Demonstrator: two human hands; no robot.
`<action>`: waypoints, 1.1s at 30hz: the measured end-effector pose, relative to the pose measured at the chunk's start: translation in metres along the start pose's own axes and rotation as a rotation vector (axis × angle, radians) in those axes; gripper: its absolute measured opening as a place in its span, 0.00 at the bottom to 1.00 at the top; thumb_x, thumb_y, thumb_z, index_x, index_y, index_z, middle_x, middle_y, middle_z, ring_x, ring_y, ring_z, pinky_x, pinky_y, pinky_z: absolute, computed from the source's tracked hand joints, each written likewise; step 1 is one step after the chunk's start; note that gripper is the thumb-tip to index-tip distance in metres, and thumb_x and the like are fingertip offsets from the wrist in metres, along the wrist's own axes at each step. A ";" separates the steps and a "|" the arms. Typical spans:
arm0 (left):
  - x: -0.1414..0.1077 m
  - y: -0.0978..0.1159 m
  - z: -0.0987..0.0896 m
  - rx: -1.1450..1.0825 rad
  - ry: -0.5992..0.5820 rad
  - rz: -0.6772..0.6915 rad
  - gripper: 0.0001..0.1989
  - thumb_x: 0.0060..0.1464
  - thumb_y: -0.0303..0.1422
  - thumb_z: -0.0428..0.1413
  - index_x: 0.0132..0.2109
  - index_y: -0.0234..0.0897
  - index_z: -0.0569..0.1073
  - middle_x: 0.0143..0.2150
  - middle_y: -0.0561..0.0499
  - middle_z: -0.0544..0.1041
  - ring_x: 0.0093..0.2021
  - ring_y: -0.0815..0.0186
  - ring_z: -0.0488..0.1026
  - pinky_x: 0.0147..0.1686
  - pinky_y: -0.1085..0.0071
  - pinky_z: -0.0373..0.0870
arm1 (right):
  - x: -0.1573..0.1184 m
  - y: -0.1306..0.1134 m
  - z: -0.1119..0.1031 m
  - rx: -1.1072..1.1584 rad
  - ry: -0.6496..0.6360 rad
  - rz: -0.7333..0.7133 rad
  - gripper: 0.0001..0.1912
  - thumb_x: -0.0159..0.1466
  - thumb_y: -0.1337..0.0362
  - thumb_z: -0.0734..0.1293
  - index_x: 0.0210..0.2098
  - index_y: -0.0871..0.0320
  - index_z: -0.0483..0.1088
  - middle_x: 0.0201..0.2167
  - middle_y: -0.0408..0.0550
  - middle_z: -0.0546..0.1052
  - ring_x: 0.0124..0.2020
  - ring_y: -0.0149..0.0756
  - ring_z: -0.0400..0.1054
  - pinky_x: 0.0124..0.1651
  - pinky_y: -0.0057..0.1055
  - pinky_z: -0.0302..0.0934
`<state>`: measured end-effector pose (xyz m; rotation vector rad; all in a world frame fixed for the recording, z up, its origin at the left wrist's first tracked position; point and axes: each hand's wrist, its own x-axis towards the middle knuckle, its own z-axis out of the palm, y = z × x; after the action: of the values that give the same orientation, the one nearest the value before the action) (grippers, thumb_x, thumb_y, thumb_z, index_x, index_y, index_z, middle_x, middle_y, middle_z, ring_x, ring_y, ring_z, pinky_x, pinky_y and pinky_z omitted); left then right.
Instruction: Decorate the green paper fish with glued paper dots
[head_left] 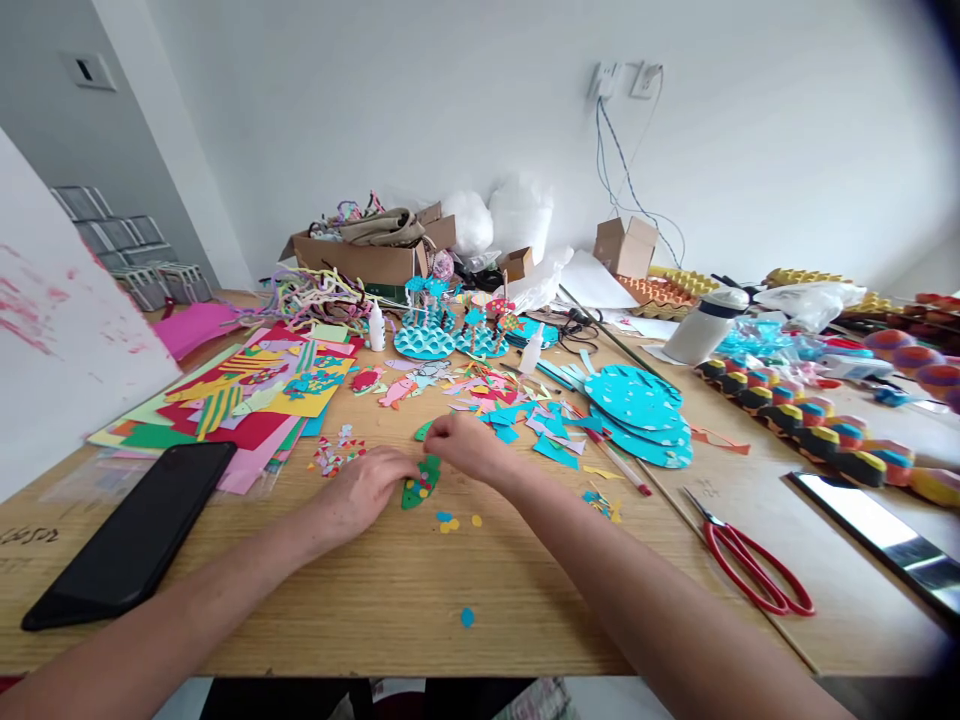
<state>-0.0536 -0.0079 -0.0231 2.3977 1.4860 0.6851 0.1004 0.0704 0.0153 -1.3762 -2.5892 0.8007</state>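
Observation:
A green paper fish (420, 484) with small coloured dots lies on the wooden table in front of me. My left hand (373, 488) rests at its left edge, fingers bent together and touching it. My right hand (463, 444) is just above the fish's upper end, its fingers pinched; whatever is between them is hidden. Another green paper piece (424, 431) shows beside the right fingertips. Small yellow and blue paper dots (448, 524) lie just below the fish, and a single blue dot (467, 617) is nearer the table's front edge.
A black tablet (139, 530) lies at left beside coloured paper sheets (255, 400). Red-handled scissors (750, 570), a long thin stick and a phone (885, 530) are at right. Turquoise paper ovals (637, 400), glue bottles (532, 352) and paper scraps lie farther back.

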 end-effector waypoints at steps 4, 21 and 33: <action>0.001 -0.006 -0.021 -0.021 0.044 -0.141 0.15 0.51 0.24 0.45 0.42 0.39 0.72 0.42 0.50 0.76 0.42 0.65 0.71 0.43 0.69 0.66 | -0.005 0.013 -0.012 0.137 0.072 0.017 0.10 0.55 0.66 0.58 0.28 0.60 0.72 0.21 0.41 0.69 0.23 0.26 0.60 0.22 0.21 0.50; -0.028 -0.043 -0.074 0.245 -0.118 -0.376 0.08 0.48 0.27 0.47 0.27 0.38 0.69 0.25 0.54 0.71 0.29 0.66 0.67 0.29 0.73 0.58 | -0.024 0.047 0.004 0.258 0.386 -0.184 0.09 0.55 0.66 0.56 0.26 0.58 0.67 0.19 0.40 0.70 0.21 0.29 0.61 0.24 0.24 0.51; -0.028 -0.037 -0.060 0.327 -0.210 -0.301 0.08 0.51 0.26 0.47 0.31 0.38 0.70 0.30 0.52 0.73 0.32 0.65 0.70 0.30 0.73 0.61 | -0.024 0.048 0.005 0.171 0.390 -0.252 0.09 0.57 0.66 0.56 0.27 0.58 0.67 0.20 0.42 0.71 0.21 0.29 0.62 0.24 0.24 0.52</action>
<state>-0.1235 -0.0181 0.0051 2.2966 1.9274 0.1262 0.1479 0.0711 -0.0091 -1.0132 -2.2710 0.6250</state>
